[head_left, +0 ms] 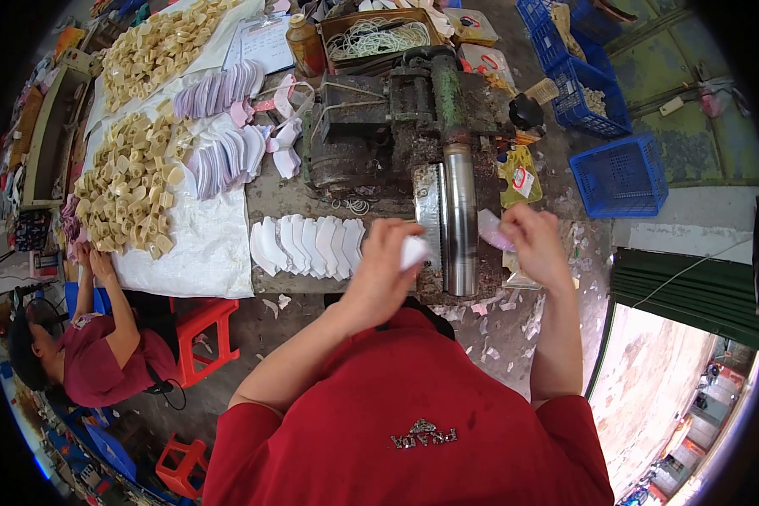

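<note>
My left hand (384, 261) has its fingers closed round a small white curved piece (414, 251), just left of a ridged metal plate (428, 221) on an old, greasy machine (363, 126). Right of the machine's shiny steel cylinder (460, 219), my right hand (538, 243) pinches a pale pink-and-white piece (495, 231). Both pieces look like thin cut material; their exact kind cannot be made out. Beside my left hand, a row of overlapping white curved pieces (308, 246) lies along the table's near edge.
Fanned stacks of lilac (219, 88) and white pieces (228, 160) lie left of the machine, near heaps of beige parts (126, 185). A co-worker (110, 346) sits at the left. Blue crates (620, 177) stand at the right; scraps litter the floor (506, 341).
</note>
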A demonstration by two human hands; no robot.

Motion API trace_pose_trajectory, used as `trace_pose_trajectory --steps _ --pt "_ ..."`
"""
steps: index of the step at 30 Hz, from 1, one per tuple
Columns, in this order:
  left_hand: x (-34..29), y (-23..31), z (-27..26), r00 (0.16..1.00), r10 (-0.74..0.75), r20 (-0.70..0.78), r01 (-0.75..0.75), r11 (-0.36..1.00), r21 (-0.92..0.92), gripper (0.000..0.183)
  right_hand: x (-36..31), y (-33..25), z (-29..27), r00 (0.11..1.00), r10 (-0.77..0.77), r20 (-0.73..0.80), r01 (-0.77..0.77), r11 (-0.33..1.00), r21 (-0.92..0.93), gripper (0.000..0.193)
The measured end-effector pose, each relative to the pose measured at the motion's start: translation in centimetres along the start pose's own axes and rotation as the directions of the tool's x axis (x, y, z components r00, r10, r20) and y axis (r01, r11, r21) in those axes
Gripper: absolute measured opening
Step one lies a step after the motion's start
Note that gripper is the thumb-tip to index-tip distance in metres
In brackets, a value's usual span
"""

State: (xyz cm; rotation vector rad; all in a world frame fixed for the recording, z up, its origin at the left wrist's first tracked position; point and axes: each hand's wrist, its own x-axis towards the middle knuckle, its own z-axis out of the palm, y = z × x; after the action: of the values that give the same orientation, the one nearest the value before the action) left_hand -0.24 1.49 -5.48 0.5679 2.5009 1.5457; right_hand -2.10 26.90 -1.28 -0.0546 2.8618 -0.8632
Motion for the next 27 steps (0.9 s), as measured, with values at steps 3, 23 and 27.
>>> trace_pose_trajectory --steps 3,23,27 --pt "0.4 1.7 0.9 0.992 -0.072 0.102 0.069 0.997 0.036 0.051 -0.1 -1.6 1.8 0.997 -0.055 0.055 0.052 0.997 0.051 0.002" --pt "-12.9 -18.7 -11.0 0.867 -0.489 0.099 0.201 0.524 0.827 0.038 0.9 -1.0 2.9 0.957 0.112 -0.269 -0.008 0.934 0.358 0.015" --pt "-10.3 -16.9 -11.0 0.921 -0.379 -0.087 0.343 0.685 0.643 0.031 0.8 -3.1 3.0 0.91 -0.02 -0.414 0.115 0.972 0.205 0.013"
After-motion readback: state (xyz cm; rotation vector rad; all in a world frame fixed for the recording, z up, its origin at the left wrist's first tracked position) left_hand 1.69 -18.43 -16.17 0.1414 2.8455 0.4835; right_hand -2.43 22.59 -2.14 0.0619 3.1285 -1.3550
